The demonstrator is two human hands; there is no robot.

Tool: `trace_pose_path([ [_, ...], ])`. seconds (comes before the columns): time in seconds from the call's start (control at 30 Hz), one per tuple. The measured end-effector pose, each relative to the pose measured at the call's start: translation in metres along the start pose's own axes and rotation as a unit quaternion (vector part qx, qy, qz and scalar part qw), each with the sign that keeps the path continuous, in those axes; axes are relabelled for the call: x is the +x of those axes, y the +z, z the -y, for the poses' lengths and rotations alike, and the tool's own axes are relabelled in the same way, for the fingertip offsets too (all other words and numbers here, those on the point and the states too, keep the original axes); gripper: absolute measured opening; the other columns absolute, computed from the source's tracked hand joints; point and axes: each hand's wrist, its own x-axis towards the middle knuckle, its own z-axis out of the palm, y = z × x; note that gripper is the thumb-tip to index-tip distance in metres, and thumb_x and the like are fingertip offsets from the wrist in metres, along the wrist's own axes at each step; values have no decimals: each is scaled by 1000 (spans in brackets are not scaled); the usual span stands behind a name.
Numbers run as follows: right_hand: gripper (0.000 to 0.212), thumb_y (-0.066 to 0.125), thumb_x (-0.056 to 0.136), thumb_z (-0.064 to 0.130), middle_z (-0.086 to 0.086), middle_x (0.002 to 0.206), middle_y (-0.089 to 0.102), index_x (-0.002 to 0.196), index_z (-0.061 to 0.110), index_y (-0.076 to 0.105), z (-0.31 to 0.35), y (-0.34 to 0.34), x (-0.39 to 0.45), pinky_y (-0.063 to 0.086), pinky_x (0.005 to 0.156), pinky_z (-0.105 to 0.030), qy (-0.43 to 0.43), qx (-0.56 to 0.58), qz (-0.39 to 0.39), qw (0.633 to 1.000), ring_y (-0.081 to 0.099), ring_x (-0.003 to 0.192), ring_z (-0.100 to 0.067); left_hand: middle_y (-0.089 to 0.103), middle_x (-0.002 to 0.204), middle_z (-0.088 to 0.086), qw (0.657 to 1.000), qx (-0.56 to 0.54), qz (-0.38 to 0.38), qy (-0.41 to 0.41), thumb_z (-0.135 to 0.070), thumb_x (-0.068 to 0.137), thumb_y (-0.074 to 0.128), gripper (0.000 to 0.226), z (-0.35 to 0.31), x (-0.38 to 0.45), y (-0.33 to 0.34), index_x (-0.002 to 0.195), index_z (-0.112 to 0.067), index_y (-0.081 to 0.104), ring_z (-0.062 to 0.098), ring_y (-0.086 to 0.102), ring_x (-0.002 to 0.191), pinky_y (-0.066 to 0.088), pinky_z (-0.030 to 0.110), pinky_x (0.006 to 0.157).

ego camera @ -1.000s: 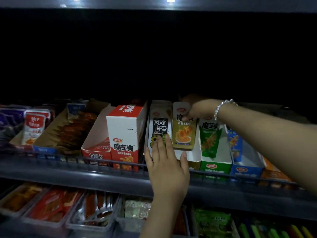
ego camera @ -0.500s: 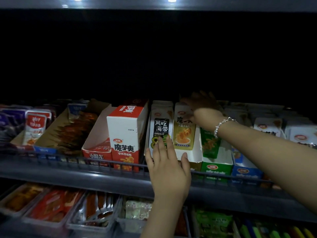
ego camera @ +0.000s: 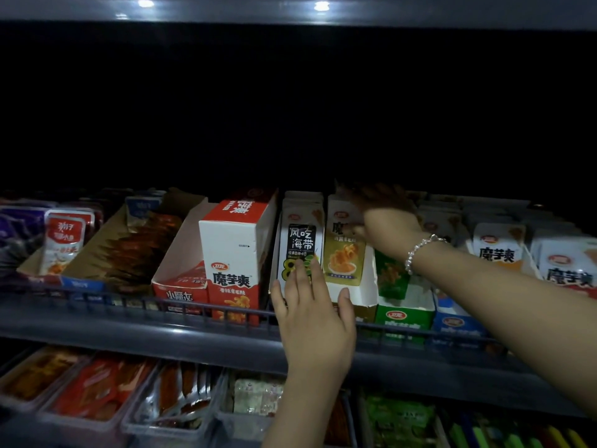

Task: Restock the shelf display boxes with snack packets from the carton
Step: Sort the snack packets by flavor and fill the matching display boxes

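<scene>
A white display box [ego camera: 365, 295] on the middle shelf holds a row of black-labelled seaweed packets [ego camera: 300, 234] and a row of yellow konjac packets [ego camera: 342, 263]. My left hand [ego camera: 315, 321] has straight fingers, with the fingertips touching the front of the first black packet and the box's front wall. My right hand [ego camera: 384, 221], with a bead bracelet on the wrist, reaches over the yellow row. Its fingers spread back into the dark across the packet tops, and the thumb lies by the front packet. No carton is in view.
A closed red-and-white snack box [ego camera: 235, 247] stands upright just left of the white box. A green box [ego camera: 403, 318] and a blue box [ego camera: 455, 324] sit to the right, with more white packets [ego camera: 497, 250] behind. A wire rail [ego camera: 161, 308] fronts the shelf. Trays of packets [ego camera: 103, 396] fill the shelf below.
My right hand let go of the yellow packet it was setting at the front of the row and moved back over the packet tops. My left hand stayed against the box front.
</scene>
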Motion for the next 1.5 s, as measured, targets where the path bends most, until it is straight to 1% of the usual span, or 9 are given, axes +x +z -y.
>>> trace_pose_path([
  [0.1, 67, 57, 88, 48, -5, 142, 41, 146, 29, 28, 0, -4, -13, 41, 92, -35, 38, 84, -24, 995, 40, 128, -27, 48, 143, 11, 999, -27, 16, 8, -51, 97, 9, 71, 0, -1, -4, 141, -9, 45, 26, 43, 134, 4, 43, 114],
  [0.17, 52, 55, 88, 52, -8, 114, 61, 127, 18, 51, 1, -7, -27, 41, 78, -32, 43, 81, -50, 995, 55, 107, -28, 31, 154, 10, 999, -49, 12, 19, -53, 93, 6, 74, 0, -3, -4, 149, -11, 31, 23, 24, 144, -12, 38, 114],
  [0.4, 53, 62, 87, 38, -2, 141, 48, 136, 23, 49, -5, 7, -109, 23, 108, -37, -5, 199, -125, 972, 32, 133, -21, -14, 159, -1, 991, -101, 24, 89, -49, 89, 4, 72, -8, -28, -16, 153, -17, -1, 10, -19, 144, -23, 29, 113],
  [0.57, 47, 52, 84, 45, 2, 126, 61, 124, 21, 61, -5, 31, -205, 36, 103, -37, 31, 259, -148, 954, 42, 122, -16, 35, 152, 9, 981, -114, 9, 158, -32, 92, 35, 55, -13, -66, -16, 141, -7, 42, 20, 31, 140, 13, 39, 114],
  [0.7, 43, 55, 85, 41, 4, 119, 64, 120, 18, 64, 0, 65, -292, 36, 101, -24, 91, 307, -124, 939, 50, 113, -13, 54, 138, 9, 973, -128, 64, 179, -26, 90, 38, 45, -15, -120, -1, 126, -8, 59, 22, 51, 126, 24, 36, 108],
  [0.83, 37, 68, 84, 26, 1, 113, 67, 121, 18, 64, 10, 102, -375, 45, 93, -25, 175, 353, -50, 918, 59, 107, -20, 54, 138, 11, 963, -114, 175, 170, -21, 88, 46, 43, -13, -176, 23, 127, -9, 58, 24, 51, 124, 27, 36, 108],
  [1.03, 43, 61, 89, 31, -2, 121, 63, 130, 22, 56, 28, 144, -455, 49, 88, -31, 291, 391, 100, 867, 54, 115, -20, 39, 150, 8, 926, -56, 334, 170, -23, 97, 43, 46, -8, -253, 56, 142, -13, 40, 22, 39, 134, 21, 32, 110],
  [1.33, 38, 61, 90, 25, -7, 111, 68, 127, 16, 59, 49, 214, -537, 47, 82, -28, 358, 398, 243, 809, 62, 95, -22, 45, 142, 11, 859, -6, 512, -14, -30, 100, 38, 45, -4, -359, 111, 141, -12, 36, 30, 40, 130, 28, 41, 107],
  [1.5, 44, 66, 87, 20, -15, 121, 62, 128, 7, 57, 51, 248, -557, 43, 96, -32, 379, 411, 310, 769, 57, 112, -29, 47, 138, 9, 832, -1, 547, -88, -30, 99, 41, 41, 10, -386, 134, 138, -15, 39, 30, 42, 128, 28, 45, 107],
])
